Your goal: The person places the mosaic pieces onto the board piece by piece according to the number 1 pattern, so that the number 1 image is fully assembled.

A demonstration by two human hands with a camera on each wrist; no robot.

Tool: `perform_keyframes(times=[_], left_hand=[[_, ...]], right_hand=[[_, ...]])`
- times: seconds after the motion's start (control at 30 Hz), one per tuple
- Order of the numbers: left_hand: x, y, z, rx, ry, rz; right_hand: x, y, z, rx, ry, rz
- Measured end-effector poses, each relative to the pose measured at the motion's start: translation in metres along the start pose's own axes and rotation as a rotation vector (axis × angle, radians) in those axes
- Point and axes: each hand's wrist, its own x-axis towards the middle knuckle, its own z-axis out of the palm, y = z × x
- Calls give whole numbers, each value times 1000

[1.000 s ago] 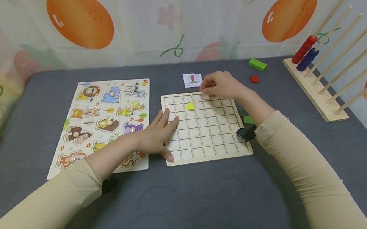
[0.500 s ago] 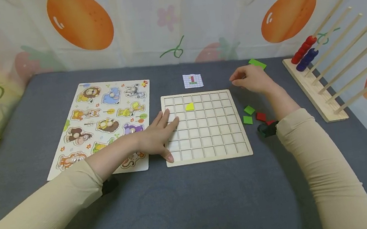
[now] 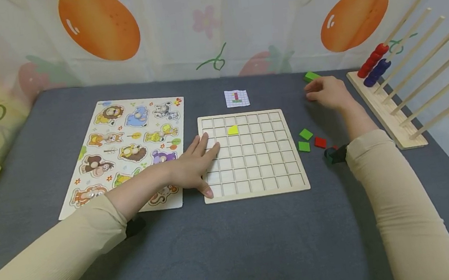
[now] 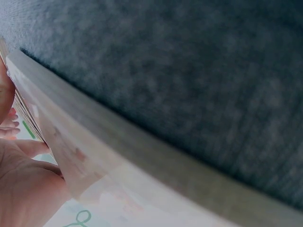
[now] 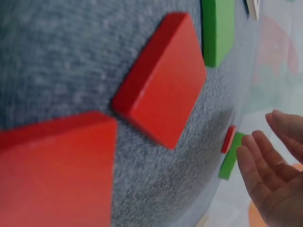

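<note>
My left hand [image 3: 192, 167] rests with spread fingers on the left edge of a wooden grid board [image 3: 265, 194]. One yellow piece with a rounded corner [image 3: 232, 130] lies in the board's upper part. Beyond the board is a small printed card [image 3: 237, 98] with a red and green figure. At the back right, my right hand [image 3: 330, 92] hovers beside a green block [image 3: 310, 76], which it partly covers. In the right wrist view, thumb and fingers stand apart with nothing between them, close to that green block and a small red tile [image 5: 228, 138].
Green tiles [image 3: 304, 146] and red tiles [image 3: 320, 142] lie right of the board, partly under the right wrist. An animal knob puzzle [image 3: 100, 178] lies to the left, beneath the left forearm. A wooden bead rack [image 3: 389, 112] with upright rods stands at the right.
My right hand has left the top of the grid board and moved right toward the green block, uncovering the tiles beside the board. My left hand has stayed put.
</note>
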Motion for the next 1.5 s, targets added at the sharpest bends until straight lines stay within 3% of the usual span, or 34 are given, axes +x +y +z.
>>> perform_keyframes(times=[0.33, 0.77, 1.13, 1.5], left_hand=[[0, 1, -1, 4, 1, 1], [0, 1, -1, 14, 4, 1], [0, 2, -1, 9, 0, -6], [1, 1, 0, 7, 6, -7]], right_hand=[[3, 10, -6, -41, -101, 34], [7, 17, -6, -93, -163, 46], [5, 18, -3, -100, -141, 47], [5, 20, -1, -97, -61, 27]])
